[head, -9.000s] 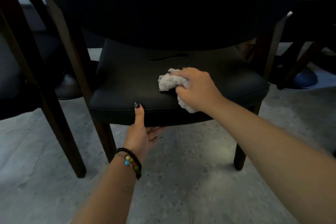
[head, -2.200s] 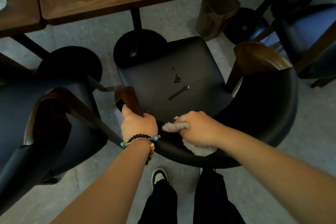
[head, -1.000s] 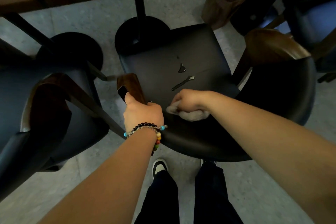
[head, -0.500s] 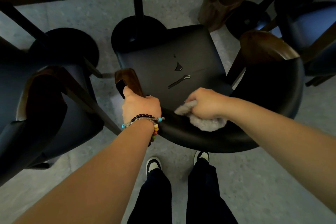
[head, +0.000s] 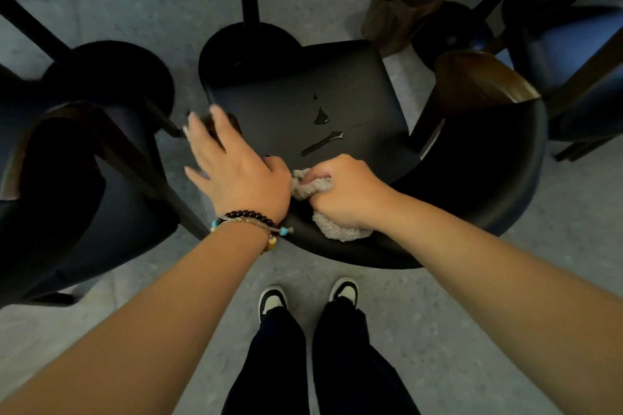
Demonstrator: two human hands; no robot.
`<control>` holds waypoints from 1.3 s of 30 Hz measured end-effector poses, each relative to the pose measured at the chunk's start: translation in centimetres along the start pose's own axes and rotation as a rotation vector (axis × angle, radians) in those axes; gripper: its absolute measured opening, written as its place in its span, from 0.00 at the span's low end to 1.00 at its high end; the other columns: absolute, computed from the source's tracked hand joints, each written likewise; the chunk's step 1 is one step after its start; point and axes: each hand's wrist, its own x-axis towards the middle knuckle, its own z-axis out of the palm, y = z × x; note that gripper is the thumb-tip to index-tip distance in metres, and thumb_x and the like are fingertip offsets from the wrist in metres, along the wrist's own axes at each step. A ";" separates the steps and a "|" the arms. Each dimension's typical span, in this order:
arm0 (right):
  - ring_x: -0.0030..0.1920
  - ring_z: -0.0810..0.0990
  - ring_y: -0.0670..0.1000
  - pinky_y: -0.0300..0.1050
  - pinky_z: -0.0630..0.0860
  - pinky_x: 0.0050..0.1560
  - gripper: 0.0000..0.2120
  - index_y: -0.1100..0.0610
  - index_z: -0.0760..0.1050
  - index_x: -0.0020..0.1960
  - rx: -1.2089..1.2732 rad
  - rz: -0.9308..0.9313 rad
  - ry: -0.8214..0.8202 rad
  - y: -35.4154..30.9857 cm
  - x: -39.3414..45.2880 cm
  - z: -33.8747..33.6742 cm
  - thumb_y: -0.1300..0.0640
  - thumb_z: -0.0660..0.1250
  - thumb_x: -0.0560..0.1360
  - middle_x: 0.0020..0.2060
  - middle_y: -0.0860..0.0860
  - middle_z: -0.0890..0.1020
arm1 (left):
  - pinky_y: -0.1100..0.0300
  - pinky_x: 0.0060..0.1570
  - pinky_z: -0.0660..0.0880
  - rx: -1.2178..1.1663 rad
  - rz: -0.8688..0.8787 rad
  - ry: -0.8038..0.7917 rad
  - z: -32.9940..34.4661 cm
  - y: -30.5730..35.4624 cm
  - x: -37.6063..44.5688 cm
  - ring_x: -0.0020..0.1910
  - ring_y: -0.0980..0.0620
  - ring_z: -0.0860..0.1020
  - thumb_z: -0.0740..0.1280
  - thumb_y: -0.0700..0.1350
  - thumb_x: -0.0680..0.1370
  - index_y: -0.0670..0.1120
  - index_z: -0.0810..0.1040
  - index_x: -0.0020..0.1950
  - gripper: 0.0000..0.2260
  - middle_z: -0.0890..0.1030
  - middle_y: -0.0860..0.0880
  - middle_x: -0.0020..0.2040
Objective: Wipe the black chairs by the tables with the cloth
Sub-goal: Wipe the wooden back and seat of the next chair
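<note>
Head view: right hand (head: 340, 190), bunched cloth (head: 332, 229) on chair (head: 371, 246) back rim, seemingly.

Grey cloth (head: 332, 209), black chair (head: 337, 104) with brown wooden arm (head: 478, 81), speckled grey floor (head: 438, 320).

1. The left hand (head: 236, 172) is letting go of the wooden armrest end (head: 232, 120) it was clasping half a second ago; its fingers are now spreading straight above it, blurred.
2. The right hand (head: 340, 192) is drawing the grey cloth (head: 333, 229) nearer the left hand along the curved back of the black chair (head: 472, 178), so the cloth's upper end is now just beside the left hand.
</note>
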 end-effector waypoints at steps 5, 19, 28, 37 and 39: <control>0.40 0.79 0.42 0.35 0.75 0.38 0.07 0.51 0.84 0.46 -0.237 0.175 -0.112 5.8 -0.6 -5.3 0.58 0.67 0.73 0.38 0.45 0.81 | 0.47 0.68 0.64 0.225 0.619 -0.268 0.0 0.9 -0.6 0.74 0.47 0.63 0.61 0.48 0.78 0.47 0.67 0.73 0.23 0.67 0.46 0.73; 0.52 0.81 0.55 0.49 0.80 0.53 0.15 0.54 0.82 0.57 -0.267 0.185 -0.140 8.5 2.6 -5.4 0.57 0.62 0.74 0.57 0.54 0.81 | 0.60 0.36 0.69 0.390 0.375 -0.409 1.1 1.4 0.1 0.50 0.50 0.79 0.56 0.63 0.74 0.61 0.67 0.72 0.25 0.80 0.54 0.56; 0.54 0.79 0.51 0.39 0.72 0.46 0.14 0.48 0.81 0.60 -0.107 0.092 -0.267 5.8 5.7 -0.4 0.53 0.64 0.77 0.60 0.51 0.80 | 0.62 0.31 0.67 0.411 0.332 -0.367 1.2 1.3 -0.2 0.38 0.52 0.76 0.57 0.60 0.73 0.60 0.76 0.62 0.20 0.82 0.55 0.44; 0.53 0.80 0.58 0.45 0.76 0.53 0.20 0.59 0.79 0.53 -0.484 0.353 -0.286 10.4 7.6 -6.3 0.43 0.70 0.74 0.55 0.57 0.82 | 0.63 0.28 0.64 0.451 0.366 -0.410 1.1 1.3 0.0 0.37 0.53 0.72 0.55 0.63 0.73 0.60 0.74 0.64 0.22 0.70 0.58 0.36; 0.58 0.78 0.58 0.43 0.73 0.54 0.19 0.59 0.79 0.59 -0.396 0.256 -0.305 8.6 7.8 -3.4 0.46 0.63 0.79 0.59 0.58 0.80 | 0.62 0.29 0.65 0.477 0.379 -0.434 1.1 1.4 0.1 0.38 0.52 0.74 0.53 0.65 0.72 0.62 0.73 0.65 0.24 0.68 0.58 0.34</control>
